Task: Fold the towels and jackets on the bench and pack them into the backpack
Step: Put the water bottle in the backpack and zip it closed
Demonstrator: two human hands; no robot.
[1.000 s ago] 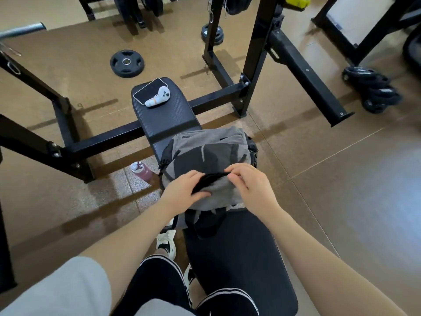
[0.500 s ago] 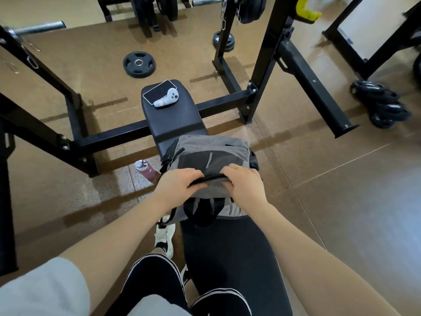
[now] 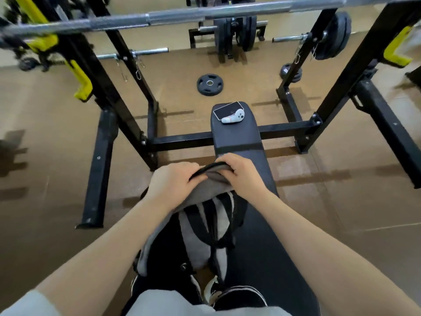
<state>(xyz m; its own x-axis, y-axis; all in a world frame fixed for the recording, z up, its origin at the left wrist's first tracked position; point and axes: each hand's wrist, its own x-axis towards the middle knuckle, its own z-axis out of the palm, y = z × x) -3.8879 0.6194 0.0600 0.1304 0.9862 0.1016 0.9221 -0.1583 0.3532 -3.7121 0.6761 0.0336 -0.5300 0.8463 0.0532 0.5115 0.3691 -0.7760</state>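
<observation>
Both hands grip the top of a grey and black backpack (image 3: pixel 200 226), which hangs at the near left edge of the worktop (image 3: pixel 262 236) and reaches down toward the person's shoes. The left hand (image 3: pixel 173 183) has its fingers curled over the bag's soft grey fabric, and the right hand (image 3: pixel 241 173) has its fingers curled round the rounded black carry handle (image 3: pixel 208 168) that arches between the two hands. The bag is woven cloth, limp and creased, with grey padded shoulder straps edged in black webbing trailing down its near face. The worktop is a long, narrow padded slab covered in matte black vinyl, with a seam running across it just beyond the hands. At its far end lie a flat rectangular phone (image 3: pixel 227 109) with a glossy dark screen and pale rim, and touching it a small white plastic controller (image 3: pixel 234 117) with a curved grip. A black steel rack (image 3: pixel 127 124) of square tube posts stands round the far end, with yellow hooks. A round metal bar (image 3: pixel 173 17) with a knurled grey surface crosses the top of the view. A round black weight plate (image 3: pixel 209 84) with cut-out grips lies flat on the tan speckled floor (image 3: pixel 57 137).
</observation>
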